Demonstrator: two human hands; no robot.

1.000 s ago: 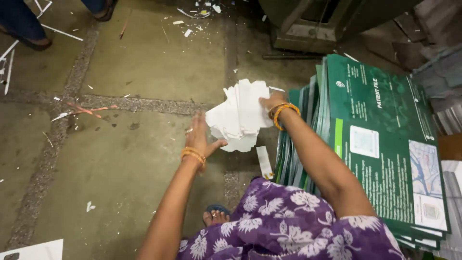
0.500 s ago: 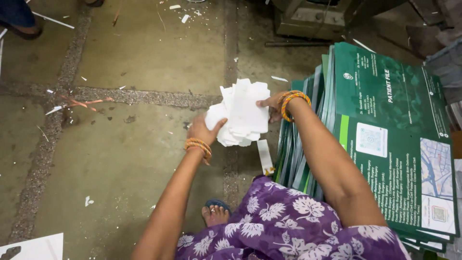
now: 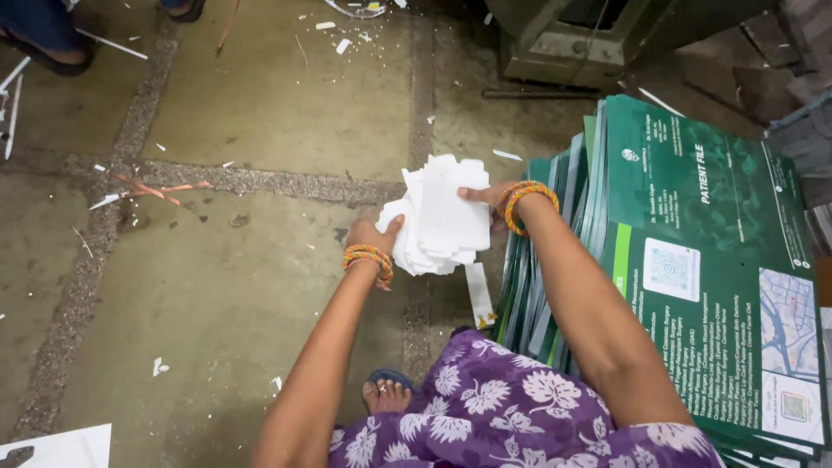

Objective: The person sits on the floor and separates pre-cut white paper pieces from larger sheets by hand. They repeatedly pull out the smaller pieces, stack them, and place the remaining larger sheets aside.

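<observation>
Both my hands hold a loose bundle of white paper pieces [image 3: 439, 217] above the floor. My left hand [image 3: 373, 236] grips its lower left edge, thumb on top. My right hand [image 3: 487, 201] pinches the right side of the bundle, thumb over the top sheet. Each wrist wears orange bangles. A tall stack of green printed card folders [image 3: 702, 260] lies just right of my right forearm, fanned at its left edge. My purple flowered dress and one foot in a blue sandal [image 3: 386, 392] show at the bottom.
A white paper strip [image 3: 478, 295] lies on the concrete floor [image 3: 243, 286] under the bundle. Small paper scraps dot the floor. A metal machine base [image 3: 589, 43] stands at the back. Another person's feet [image 3: 52, 35] are at top left. A white sheet [image 3: 61, 446] lies at bottom left.
The paper bundle and both hands have stayed together and shifted only slightly in view; the camera has tilted a little. My grip on the bundle is unchanged.
</observation>
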